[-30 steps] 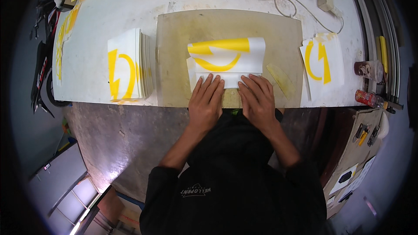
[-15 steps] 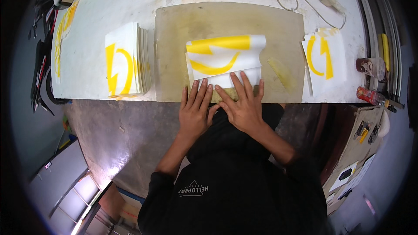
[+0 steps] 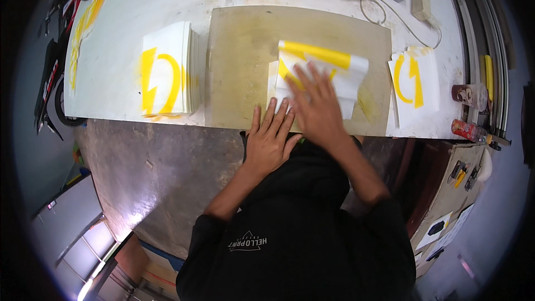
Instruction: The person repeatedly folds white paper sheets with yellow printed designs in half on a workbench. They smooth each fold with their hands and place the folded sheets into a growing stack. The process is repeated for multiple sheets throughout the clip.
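Note:
A white sheet with yellow printing (image 3: 345,83), folded over with its far edge curled, lies skewed on the worn beige board (image 3: 239,50). My right hand (image 3: 320,106), a little blurred by motion, is over the sheet's left part with its fingers outstretched and covers some of the print. At the near edge of the board my left hand (image 3: 266,147) rests flat, fingers spread, its fingertips by the sheet's near left corner. Neither hand grips anything. Whether the right palm presses on the paper cannot be made out.
A thick stack of yellow-printed white sheets (image 3: 167,72) stands left of the board, and a smaller pile (image 3: 415,81) lies to its right. Beyond that are a plastic cup (image 3: 468,95) and a red bottle (image 3: 468,130). A pale cable (image 3: 379,8) runs across the back right.
The sheet has shifted right across the board and turned slightly. My right hand has moved from its near edge up over the print. My left hand stays low at the board's edge.

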Available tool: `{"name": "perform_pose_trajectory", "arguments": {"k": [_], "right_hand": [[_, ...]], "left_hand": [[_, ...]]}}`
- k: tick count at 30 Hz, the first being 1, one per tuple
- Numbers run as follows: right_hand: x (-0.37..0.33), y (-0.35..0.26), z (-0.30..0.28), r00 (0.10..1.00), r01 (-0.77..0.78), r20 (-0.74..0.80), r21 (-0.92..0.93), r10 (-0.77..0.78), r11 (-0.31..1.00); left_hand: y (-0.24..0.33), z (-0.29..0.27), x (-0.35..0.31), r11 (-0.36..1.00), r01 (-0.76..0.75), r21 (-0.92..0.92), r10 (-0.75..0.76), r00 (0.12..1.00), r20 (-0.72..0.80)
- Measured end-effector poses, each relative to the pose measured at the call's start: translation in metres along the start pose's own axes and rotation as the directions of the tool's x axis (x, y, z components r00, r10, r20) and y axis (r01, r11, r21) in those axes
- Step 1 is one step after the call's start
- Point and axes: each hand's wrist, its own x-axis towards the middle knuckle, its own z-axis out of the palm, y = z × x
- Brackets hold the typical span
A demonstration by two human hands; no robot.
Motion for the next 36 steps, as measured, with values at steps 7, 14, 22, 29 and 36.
{"name": "perform_pose_trajectory", "arguments": {"k": [7,14,22,29,36], "right_hand": [[0.032,0.028,0.000,0.992,0.057,0.119,-0.139,-0.040,0.989],[0.039,0.033,0.004,0.990,0.062,0.134,-0.177,-0.038,0.982],[0.043,0.038,0.003,0.991,0.073,0.122,-0.213,-0.047,0.974],[0.043,0.040,0.005,0.994,0.066,0.092,-0.171,-0.051,0.983],[0.045,0.040,-0.001,0.996,0.055,0.077,-0.139,-0.044,0.989]], "left_hand": [[0.006,-0.001,0.001,0.998,0.041,-0.039,-0.043,0.998,-0.043],[0.007,0.000,0.001,0.997,0.043,-0.058,-0.048,0.996,-0.079],[-0.003,-0.021,0.020,0.991,0.040,-0.128,-0.057,0.990,-0.129],[-0.033,-0.028,0.044,0.988,-0.048,-0.146,0.026,0.989,-0.147],[-0.058,-0.064,0.099,0.993,-0.118,-0.024,0.120,0.969,0.215]]}}
